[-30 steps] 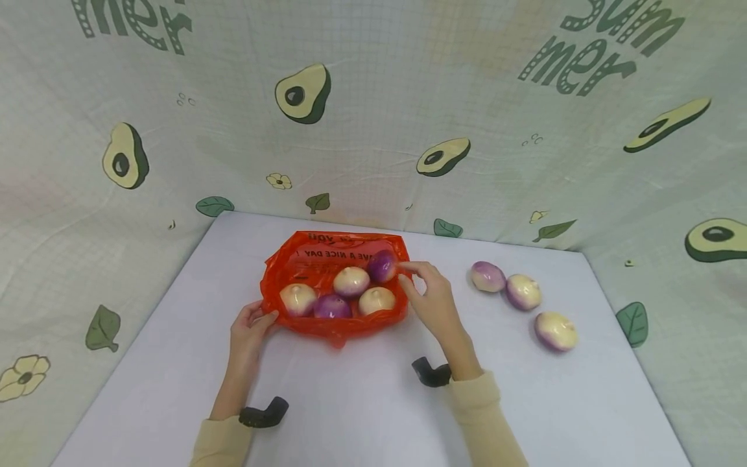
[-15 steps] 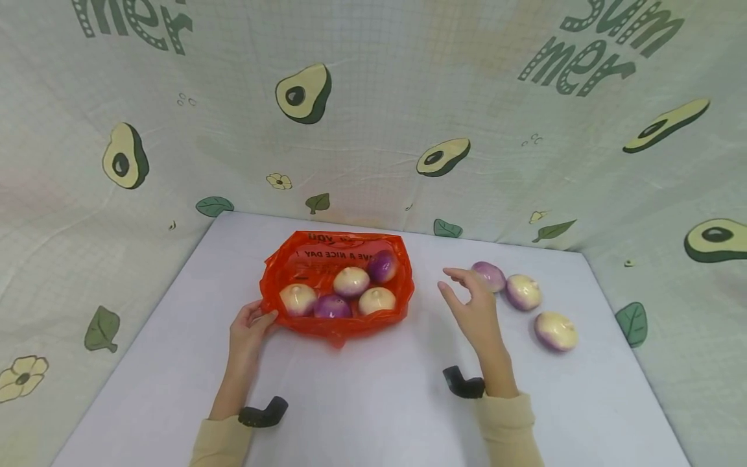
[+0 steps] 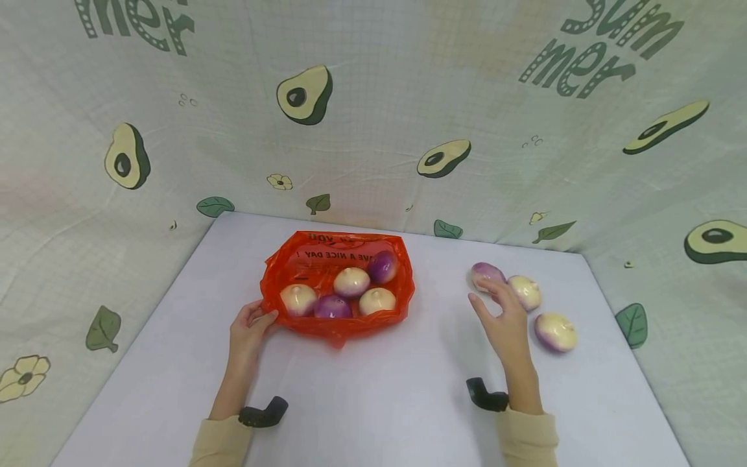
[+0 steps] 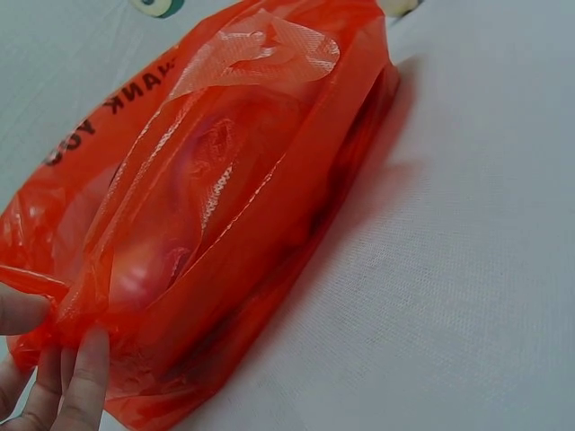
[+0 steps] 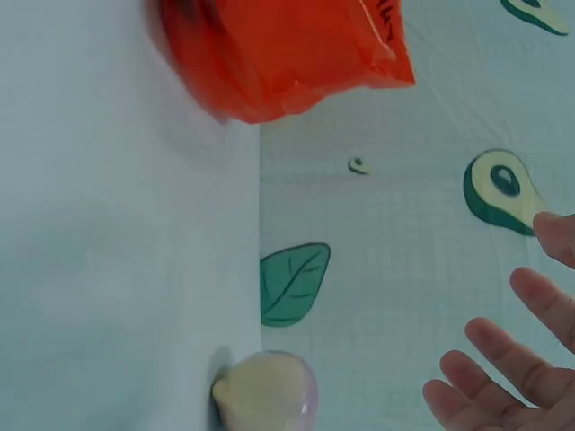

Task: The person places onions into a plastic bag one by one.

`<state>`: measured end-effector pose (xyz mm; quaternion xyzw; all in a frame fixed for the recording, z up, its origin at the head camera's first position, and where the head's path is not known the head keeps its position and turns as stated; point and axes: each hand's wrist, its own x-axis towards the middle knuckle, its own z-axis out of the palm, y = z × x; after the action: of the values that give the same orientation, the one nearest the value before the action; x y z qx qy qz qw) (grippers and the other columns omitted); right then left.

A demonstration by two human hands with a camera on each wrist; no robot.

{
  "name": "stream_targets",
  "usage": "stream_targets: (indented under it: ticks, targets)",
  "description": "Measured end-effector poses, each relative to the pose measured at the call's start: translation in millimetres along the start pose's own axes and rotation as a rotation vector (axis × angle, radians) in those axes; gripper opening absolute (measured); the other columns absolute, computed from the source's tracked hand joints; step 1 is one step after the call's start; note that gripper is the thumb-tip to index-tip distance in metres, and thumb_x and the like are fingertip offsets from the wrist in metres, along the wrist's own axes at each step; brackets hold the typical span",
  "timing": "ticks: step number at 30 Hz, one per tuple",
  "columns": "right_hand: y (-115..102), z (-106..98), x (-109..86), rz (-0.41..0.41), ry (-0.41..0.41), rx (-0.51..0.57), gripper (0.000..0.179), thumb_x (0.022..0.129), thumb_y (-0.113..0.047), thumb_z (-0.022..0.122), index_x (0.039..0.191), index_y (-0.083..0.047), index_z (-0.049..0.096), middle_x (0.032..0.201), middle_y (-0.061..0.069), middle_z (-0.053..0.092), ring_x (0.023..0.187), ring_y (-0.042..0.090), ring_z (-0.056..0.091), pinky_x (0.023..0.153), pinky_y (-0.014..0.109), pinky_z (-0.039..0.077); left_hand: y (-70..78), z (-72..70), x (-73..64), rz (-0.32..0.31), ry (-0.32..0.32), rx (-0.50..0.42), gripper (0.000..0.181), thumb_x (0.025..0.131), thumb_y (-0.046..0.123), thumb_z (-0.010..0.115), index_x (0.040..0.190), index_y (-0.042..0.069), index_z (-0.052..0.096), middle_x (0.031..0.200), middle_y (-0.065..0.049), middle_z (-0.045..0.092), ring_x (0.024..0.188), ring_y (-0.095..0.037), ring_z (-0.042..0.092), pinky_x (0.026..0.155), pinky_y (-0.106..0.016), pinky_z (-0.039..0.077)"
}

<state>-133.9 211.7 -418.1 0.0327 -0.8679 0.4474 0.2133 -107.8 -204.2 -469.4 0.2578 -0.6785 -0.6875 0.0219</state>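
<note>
A red plastic bag [image 3: 335, 333] lies with its mouth open, holding several purple-and-white turnips [image 3: 352, 283]. My left hand [image 3: 248, 334] pinches the bag's rim at its near left corner; in the left wrist view, thumb and fingers [image 4: 88, 377] grip the crumpled film. To the right, three more turnips rest on the table: a purplish one [image 3: 486, 274], a paler one [image 3: 526, 292] and a third [image 3: 556, 332] nearer me. My right hand [image 3: 506, 324] holds nothing, its fingers apart, overlapping the purplish turnip in the head view. A turnip [image 5: 267, 392] appears below the fingers in the right wrist view.
The white table [image 3: 373, 402] ends at the back against a hanging cloth [image 3: 373, 117] printed with avocados and leaves. Each wrist wears a black strap-like mount, the left one [image 3: 264, 413] and the right one [image 3: 486, 395].
My right hand has drawn away from the purple turnip in the bag and moved right to the loose turnips. The left hand and the bag stay in place.
</note>
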Motion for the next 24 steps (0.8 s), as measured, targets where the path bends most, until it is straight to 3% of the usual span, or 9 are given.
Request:
stream_targets:
  ticks: [6, 11, 18, 21, 24]
  targets:
    - [13.6, -13.4, -4.0, 0.082, 0.001, -0.022, 0.035, 0.086, -0.013, 0.066, 0.119, -0.004, 0.060, 0.125, 0.011, 0.056, 0.112, -0.002, 0.043, 0.094, 0.012, 0.039, 1.5, 0.4, -1.1, -0.001, 0.000, 0.006, 0.047, 0.089, 0.024, 0.062, 0.130, 0.008, 0.044, 0.101, 0.004, 0.054, 0.085, -0.001, 0.059, 0.089, -0.025, 0.051]
    - [22.2, -22.0, -6.9, 0.085, 0.061, -0.039, 0.033, 0.084, -0.011, 0.067, 0.114, 0.000, 0.061, 0.121, 0.012, 0.058, 0.104, -0.014, 0.042, 0.090, 0.002, 0.035, 2.1, 1.0, -1.4, -0.001, 0.001, 0.002, 0.047, 0.089, 0.022, 0.062, 0.130, 0.007, 0.044, 0.101, 0.003, 0.053, 0.084, -0.001, 0.058, 0.088, -0.024, 0.052]
    - [32.7, -35.4, -9.4, 0.127, 0.099, -0.080, 0.034, 0.083, -0.010, 0.068, 0.115, 0.000, 0.060, 0.117, 0.010, 0.058, 0.099, -0.017, 0.040, 0.087, 0.003, 0.036, 2.7, 1.7, -1.5, -0.001, 0.001, 0.006, 0.047, 0.090, 0.023, 0.062, 0.130, 0.008, 0.044, 0.103, 0.002, 0.053, 0.086, -0.002, 0.058, 0.089, -0.024, 0.051]
    - [36.3, -40.9, -10.4, 0.189, 0.088, -0.131, 0.035, 0.085, -0.018, 0.067, 0.117, -0.003, 0.060, 0.119, 0.009, 0.057, 0.102, -0.011, 0.042, 0.089, 0.010, 0.038, 2.5, 2.0, -1.5, 0.000, 0.003, 0.011, 0.046, 0.090, 0.024, 0.062, 0.129, 0.008, 0.044, 0.103, 0.001, 0.052, 0.086, -0.003, 0.058, 0.089, -0.024, 0.051]
    - [41.5, -45.8, -11.3, 0.244, 0.079, -0.148, 0.039, 0.086, -0.024, 0.066, 0.118, -0.004, 0.059, 0.122, 0.013, 0.055, 0.108, 0.008, 0.048, 0.098, 0.029, 0.043, 1.8, 2.0, -0.7, 0.005, 0.001, 0.010, 0.046, 0.090, 0.023, 0.061, 0.129, 0.007, 0.044, 0.103, 0.001, 0.053, 0.085, -0.003, 0.058, 0.088, -0.024, 0.052]
